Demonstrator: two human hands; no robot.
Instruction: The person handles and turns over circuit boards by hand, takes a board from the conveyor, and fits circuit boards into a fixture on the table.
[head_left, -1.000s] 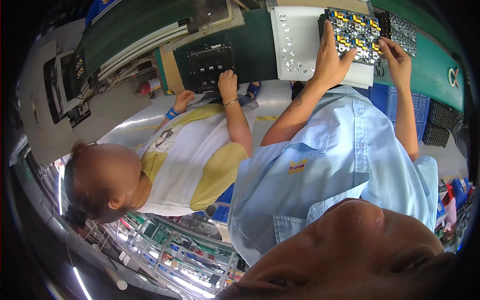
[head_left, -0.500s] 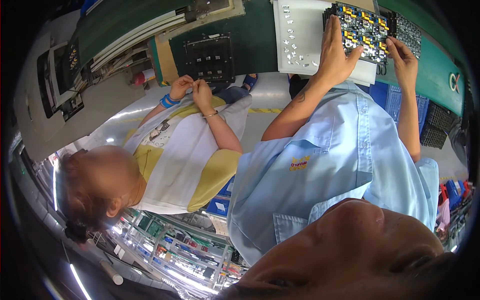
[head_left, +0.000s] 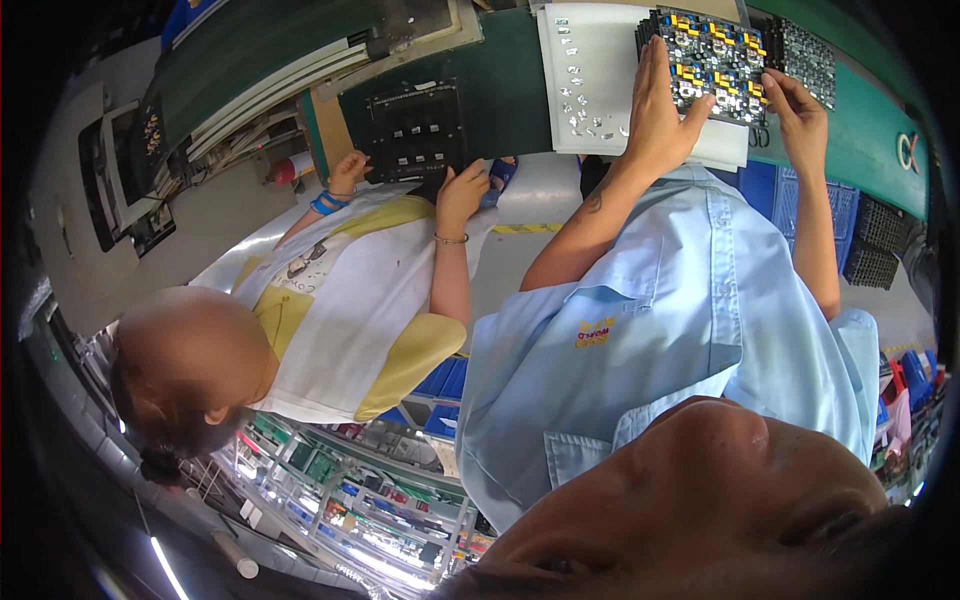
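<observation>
Left hand: the left hand (head_left: 660,115) lies flat on the left part of the circuit board panel (head_left: 715,65), fingers straight and pressed together, thumb spread to the right across the panel's lower edge.
Right hand: the right hand (head_left: 795,100) grips the panel's right edge, fingers curled onto it; I cannot tell how tightly.
Panel: a dark board panel with rows of yellow, blue and grey parts, lying on the white sheet (head_left: 590,90) at the top of the view.
White sheet: it rests on the green conveyor belt (head_left: 510,90); small clear pieces (head_left: 590,100) are scattered on it just left of the left hand.
Black tray: a dark slotted tray (head_left: 415,130) sits on the belt well left of the sheet.
Co-worker: a person in a white and yellow shirt (head_left: 340,300) has 2 hands at the tray's lower edge, 1 hand (head_left: 462,190) near its right corner, the other hand (head_left: 347,170) at its left corner.
Blue crates: stacked crates (head_left: 800,195) show below the belt, beside the right forearm.
</observation>
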